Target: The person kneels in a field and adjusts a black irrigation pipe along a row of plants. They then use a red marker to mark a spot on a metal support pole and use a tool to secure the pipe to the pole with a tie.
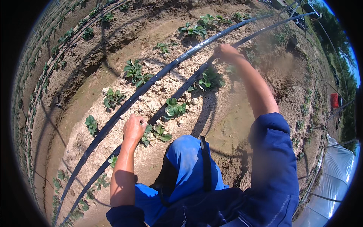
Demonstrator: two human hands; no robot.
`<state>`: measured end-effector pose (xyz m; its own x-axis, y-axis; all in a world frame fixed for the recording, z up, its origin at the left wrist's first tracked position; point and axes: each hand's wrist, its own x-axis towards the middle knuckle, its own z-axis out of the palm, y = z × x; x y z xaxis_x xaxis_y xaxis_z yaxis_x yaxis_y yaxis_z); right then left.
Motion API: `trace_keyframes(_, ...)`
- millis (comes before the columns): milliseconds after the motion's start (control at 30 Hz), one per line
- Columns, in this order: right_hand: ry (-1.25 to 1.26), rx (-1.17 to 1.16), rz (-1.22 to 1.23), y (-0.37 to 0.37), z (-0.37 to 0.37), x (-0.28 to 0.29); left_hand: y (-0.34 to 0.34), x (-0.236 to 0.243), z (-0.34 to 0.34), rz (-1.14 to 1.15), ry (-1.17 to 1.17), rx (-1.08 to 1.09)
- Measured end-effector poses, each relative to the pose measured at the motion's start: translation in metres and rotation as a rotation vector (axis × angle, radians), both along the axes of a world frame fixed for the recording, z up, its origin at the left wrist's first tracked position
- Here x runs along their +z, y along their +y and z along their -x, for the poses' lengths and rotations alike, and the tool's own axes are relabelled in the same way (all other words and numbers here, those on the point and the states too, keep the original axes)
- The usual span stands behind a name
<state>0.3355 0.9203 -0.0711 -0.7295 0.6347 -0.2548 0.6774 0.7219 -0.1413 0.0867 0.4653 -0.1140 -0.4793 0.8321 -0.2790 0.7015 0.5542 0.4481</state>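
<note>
Head view: the near hose [178,94], a black line, runs lengthwise over the dry soil of the bed [162,90], from the lower left edge toward the upper right, and passes by both hands. It lies beside the far hose [143,88], the two roughly parallel with a strip of soil between them. As far as can be judged, both lines are already laid out along the bed, and the near hose is the one being handled; how much of its length is left to adjust cannot be told from here. Nobody is touching the far hose.

The right hand [228,53] is closed around the near hose, which shows on either side of the fist. Its arm reaches well forward, almost straight, with the sleeve [273,151] rolled to about the elbow. The left hand [135,128] is lower and nearer the body, narrow, with fingers curled and thumb toward the hose; the line passes beneath it, but whether it grips cannot be told. Its forearm points forward, the back of the hand upward.

Leafy plants [175,108] line the outer sides of both hoses, some close beside the near one. Blue trousers [187,155] show below the hands. Farther out, clear sheeting [328,178] lies at the lower right, and a red object [334,101] stands near the right rim.
</note>
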Motion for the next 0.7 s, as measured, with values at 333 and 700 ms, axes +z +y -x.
trace_keyframes(333,-0.236,-0.132,-0.073,-0.023,-0.017,-0.004,-0.002,-0.003,0.004,0.034,0.045,-0.031)
trace_keyframes(700,0.064,-0.326,-0.277,-0.072,-0.022,-0.066,0.046,0.041,-0.007,-0.067,0.466,-0.302)
